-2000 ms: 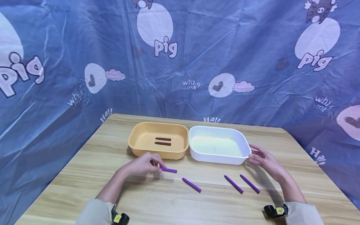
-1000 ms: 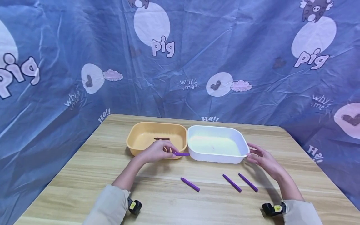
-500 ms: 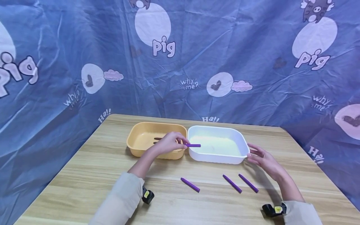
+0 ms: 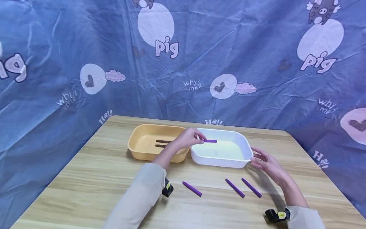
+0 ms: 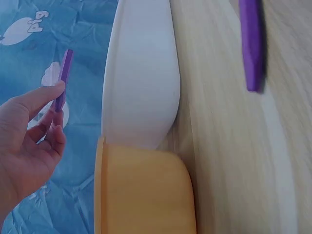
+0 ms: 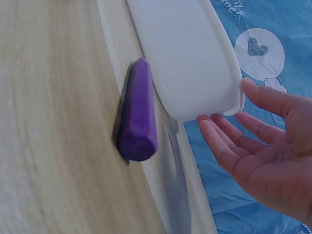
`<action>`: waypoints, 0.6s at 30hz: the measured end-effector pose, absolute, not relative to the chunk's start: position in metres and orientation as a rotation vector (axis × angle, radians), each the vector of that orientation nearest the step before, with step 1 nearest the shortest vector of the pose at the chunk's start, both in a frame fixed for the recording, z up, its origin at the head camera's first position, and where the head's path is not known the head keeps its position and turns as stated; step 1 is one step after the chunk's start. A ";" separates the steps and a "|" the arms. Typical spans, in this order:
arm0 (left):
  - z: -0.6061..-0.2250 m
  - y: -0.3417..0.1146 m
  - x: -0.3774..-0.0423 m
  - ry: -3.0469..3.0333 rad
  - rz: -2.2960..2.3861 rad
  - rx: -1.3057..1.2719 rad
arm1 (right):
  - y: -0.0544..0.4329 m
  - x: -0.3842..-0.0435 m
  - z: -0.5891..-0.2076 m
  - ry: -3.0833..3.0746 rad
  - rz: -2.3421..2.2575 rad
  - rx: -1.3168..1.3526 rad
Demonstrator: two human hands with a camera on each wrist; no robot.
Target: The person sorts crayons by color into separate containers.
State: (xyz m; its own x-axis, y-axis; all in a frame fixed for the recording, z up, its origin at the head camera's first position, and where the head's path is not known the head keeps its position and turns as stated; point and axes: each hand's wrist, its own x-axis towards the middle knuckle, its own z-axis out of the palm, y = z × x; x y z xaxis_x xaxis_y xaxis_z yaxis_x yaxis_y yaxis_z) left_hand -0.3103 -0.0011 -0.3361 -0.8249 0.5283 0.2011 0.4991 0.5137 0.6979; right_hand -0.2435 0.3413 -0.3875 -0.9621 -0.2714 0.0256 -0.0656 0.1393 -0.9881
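In the head view, my left hand (image 4: 189, 137) pinches a purple crayon (image 4: 211, 141) between thumb and fingertips, over the left part of the white bin (image 4: 221, 161). The left wrist view shows that crayon (image 5: 67, 68) held up beyond the bin's rim. My right hand (image 4: 268, 165) touches the white bin's right end, its extended fingers and thumb at the rim and outer wall. Three more purple crayons lie on the table: one (image 4: 192, 189) at centre, and a pair, one (image 4: 235, 188) beside the other (image 4: 251, 187), near my right hand.
A yellow-orange bin (image 4: 143, 155) stands against the white bin's left side; two brown crayons (image 4: 160, 146) lie in it, partly hidden by my left forearm. The wooden table (image 4: 94, 178) backs onto a blue printed curtain (image 4: 186, 47).
My left hand has carried the purple crayon from the table in front of the yellow-orange bin, up and rightward, to over the white bin. My right hand stays at the white bin's end.
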 end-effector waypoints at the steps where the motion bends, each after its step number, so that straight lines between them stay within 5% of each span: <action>1: -0.336 0.003 -0.313 2.702 1.224 0.919 | 0.341 -0.244 -0.387 2.236 -1.945 -0.341; 18: -0.355 0.054 -0.343 2.812 1.134 0.813 | 0.341 -0.243 -0.385 2.262 -1.912 -0.298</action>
